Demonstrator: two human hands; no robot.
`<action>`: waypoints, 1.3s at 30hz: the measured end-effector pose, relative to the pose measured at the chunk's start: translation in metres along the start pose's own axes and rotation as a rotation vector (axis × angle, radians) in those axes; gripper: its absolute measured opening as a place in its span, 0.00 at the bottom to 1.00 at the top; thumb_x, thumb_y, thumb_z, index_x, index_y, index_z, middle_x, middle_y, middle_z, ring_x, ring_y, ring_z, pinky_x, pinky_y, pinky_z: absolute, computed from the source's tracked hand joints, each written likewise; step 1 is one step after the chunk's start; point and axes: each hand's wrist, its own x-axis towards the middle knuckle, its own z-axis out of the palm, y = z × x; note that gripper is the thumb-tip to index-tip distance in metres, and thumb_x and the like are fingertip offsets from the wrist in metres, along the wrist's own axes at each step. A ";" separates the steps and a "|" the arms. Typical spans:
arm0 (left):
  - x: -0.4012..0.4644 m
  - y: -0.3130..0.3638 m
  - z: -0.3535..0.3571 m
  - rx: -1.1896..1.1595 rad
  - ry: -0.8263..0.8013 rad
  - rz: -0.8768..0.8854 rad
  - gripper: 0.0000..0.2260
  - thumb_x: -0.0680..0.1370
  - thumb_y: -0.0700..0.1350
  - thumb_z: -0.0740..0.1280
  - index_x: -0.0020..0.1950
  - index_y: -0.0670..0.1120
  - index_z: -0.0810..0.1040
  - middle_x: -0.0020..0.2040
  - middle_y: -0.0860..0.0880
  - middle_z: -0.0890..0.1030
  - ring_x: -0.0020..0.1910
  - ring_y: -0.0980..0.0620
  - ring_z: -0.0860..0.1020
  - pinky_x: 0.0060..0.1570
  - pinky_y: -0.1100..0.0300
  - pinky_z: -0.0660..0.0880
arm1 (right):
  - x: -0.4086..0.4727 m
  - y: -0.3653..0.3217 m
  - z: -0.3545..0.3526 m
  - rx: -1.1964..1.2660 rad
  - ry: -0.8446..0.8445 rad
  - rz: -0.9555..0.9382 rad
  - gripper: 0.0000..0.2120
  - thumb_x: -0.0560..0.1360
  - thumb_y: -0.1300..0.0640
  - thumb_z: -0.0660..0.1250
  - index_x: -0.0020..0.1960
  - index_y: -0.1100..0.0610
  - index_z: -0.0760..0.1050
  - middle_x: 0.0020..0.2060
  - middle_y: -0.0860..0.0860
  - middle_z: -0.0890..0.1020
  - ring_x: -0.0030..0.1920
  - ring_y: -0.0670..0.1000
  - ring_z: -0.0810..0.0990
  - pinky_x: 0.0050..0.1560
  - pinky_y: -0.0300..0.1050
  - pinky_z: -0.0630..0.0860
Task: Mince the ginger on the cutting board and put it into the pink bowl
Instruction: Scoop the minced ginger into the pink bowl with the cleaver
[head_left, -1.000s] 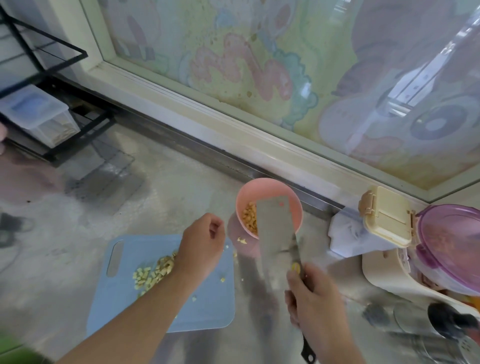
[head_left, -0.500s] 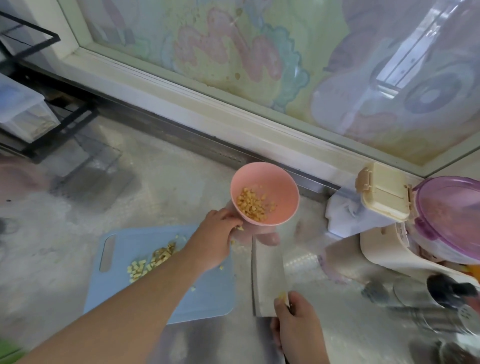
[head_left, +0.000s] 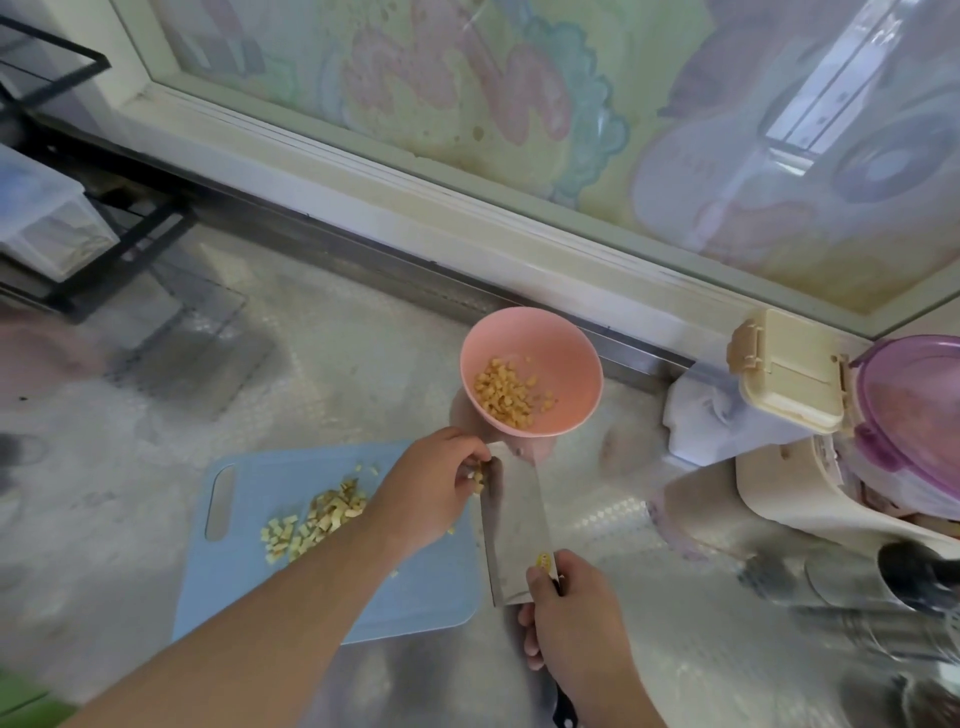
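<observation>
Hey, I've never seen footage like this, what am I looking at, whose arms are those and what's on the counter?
This is one wide-angle camera worn on a person's head, looking down at their own hands. No machine is involved. The right hand grips a cleaver by its handle. The left hand pinches small ginger bits at the blade. On the counter lies a blue cutting board with chopped ginger, and beyond it a pink bowl already holding some pieces.

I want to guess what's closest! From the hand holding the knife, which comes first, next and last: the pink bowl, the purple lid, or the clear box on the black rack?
From the right hand:
1. Pink bowl, straight ahead by the window.
2. Purple lid, far right.
3. Clear box, far left on the rack.
</observation>
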 end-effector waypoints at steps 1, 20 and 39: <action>-0.001 0.000 -0.001 -0.004 0.002 0.003 0.14 0.77 0.33 0.70 0.59 0.48 0.83 0.53 0.58 0.78 0.49 0.60 0.79 0.53 0.68 0.76 | 0.000 -0.001 0.000 0.004 -0.008 0.002 0.09 0.81 0.58 0.61 0.47 0.64 0.71 0.29 0.59 0.80 0.24 0.54 0.75 0.25 0.46 0.74; -0.039 0.001 -0.032 -0.016 0.012 0.086 0.09 0.78 0.42 0.69 0.56 0.53 0.80 0.52 0.61 0.76 0.54 0.61 0.76 0.54 0.70 0.73 | -0.019 -0.004 0.016 0.136 -0.170 -0.054 0.10 0.82 0.61 0.62 0.44 0.66 0.71 0.28 0.60 0.78 0.25 0.56 0.70 0.26 0.45 0.67; 0.065 0.089 -0.064 0.118 0.255 0.335 0.06 0.80 0.41 0.68 0.55 0.48 0.81 0.55 0.52 0.79 0.55 0.51 0.77 0.54 0.58 0.74 | -0.006 -0.112 -0.078 0.102 -0.003 -0.243 0.10 0.82 0.56 0.62 0.45 0.59 0.76 0.30 0.56 0.80 0.28 0.54 0.72 0.32 0.48 0.70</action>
